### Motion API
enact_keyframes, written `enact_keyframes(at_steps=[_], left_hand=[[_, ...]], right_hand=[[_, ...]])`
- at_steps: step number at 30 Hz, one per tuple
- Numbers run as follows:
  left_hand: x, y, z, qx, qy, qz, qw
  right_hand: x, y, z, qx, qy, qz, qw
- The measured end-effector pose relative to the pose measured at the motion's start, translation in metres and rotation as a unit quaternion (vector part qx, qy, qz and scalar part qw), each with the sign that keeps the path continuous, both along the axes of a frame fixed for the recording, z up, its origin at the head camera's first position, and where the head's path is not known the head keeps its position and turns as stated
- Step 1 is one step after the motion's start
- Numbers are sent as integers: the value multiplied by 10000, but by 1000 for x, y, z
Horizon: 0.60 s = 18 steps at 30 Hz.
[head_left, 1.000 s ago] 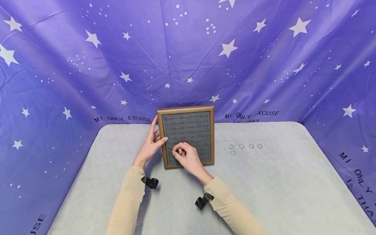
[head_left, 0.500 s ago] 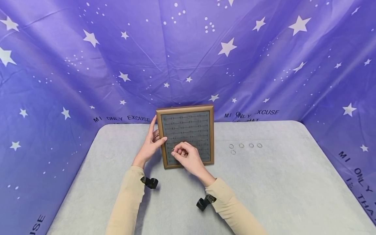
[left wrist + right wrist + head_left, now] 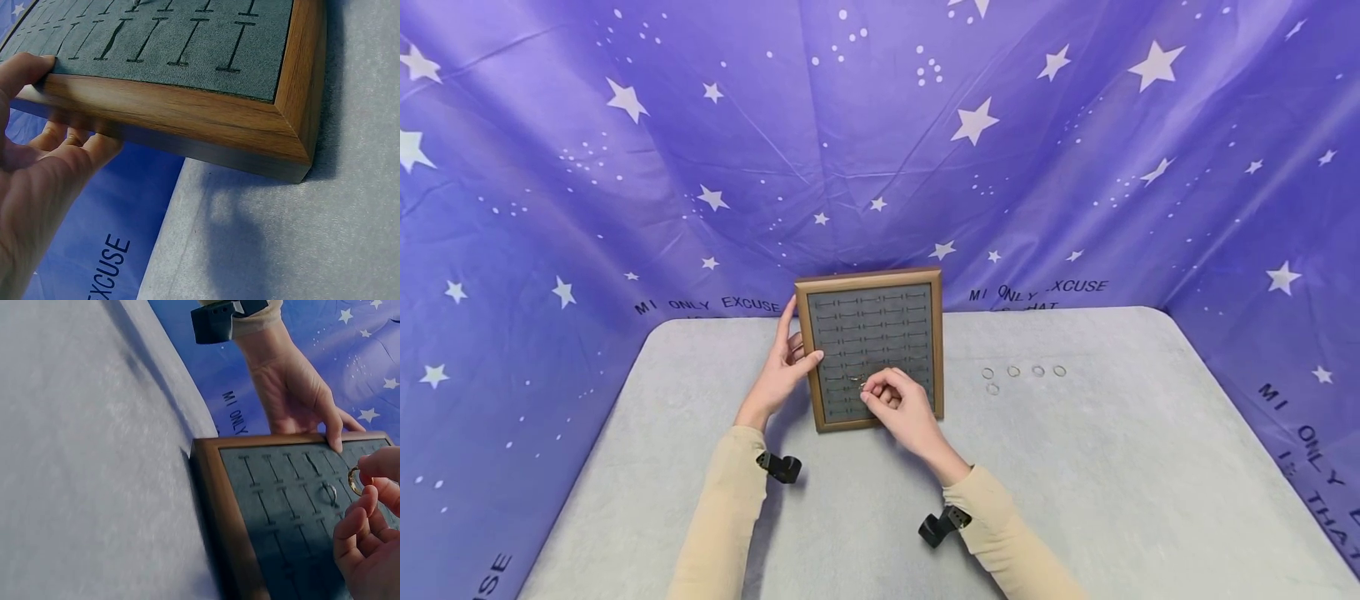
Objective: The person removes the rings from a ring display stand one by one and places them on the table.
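Observation:
A wood-framed ring display board (image 3: 937,358) with dark grey slotted padding leans upright on the table. My left hand (image 3: 782,375) grips its left side, thumb on the front edge and fingers behind, as the left wrist view shows. My right hand (image 3: 906,408) is in front of the lower padding; its thumb and forefinger pinch a gold ring (image 3: 354,481), held just off the surface. Beside it a second ring (image 3: 330,494) stands in a slot of the second column. In the first column, the neighbouring slot (image 3: 312,464) looks slightly parted.
Several loose rings lie on the grey table right of the board, among them a ring (image 3: 1037,371) in the back row and one ring (image 3: 992,388) in front. Behind the table hangs a purple curtain (image 3: 880,167) with white stars.
My right hand has moved right, away from the first column, pinching the gold ring. The ring in the second column now shows beside the fingers. My left hand keeps its grip on the frame.

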<state>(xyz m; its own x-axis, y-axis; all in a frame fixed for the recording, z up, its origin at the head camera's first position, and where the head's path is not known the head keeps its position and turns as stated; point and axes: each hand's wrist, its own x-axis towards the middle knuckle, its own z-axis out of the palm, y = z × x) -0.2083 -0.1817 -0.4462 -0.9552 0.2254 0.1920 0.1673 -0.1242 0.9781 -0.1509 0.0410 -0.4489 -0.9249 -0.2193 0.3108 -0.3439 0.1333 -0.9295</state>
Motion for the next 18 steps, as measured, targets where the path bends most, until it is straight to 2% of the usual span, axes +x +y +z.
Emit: enact_keyframes(at_steps=[1, 3, 9, 18], left_hand=[[0, 0, 1, 18, -29, -1, 10000], [1, 0, 3, 34, -84, -10, 10000], [4, 1, 9, -21, -176, -12, 9998], [1, 1, 1, 52, -69, -18, 10000]], right_hand=[[-2, 2, -7, -48, 3, -29, 10000], [-2, 6, -11, -125, -2, -64, 9999], [3, 18, -14, -183, -12, -111, 9998], [18, 40, 11, -16, -184, -166, 9997]])
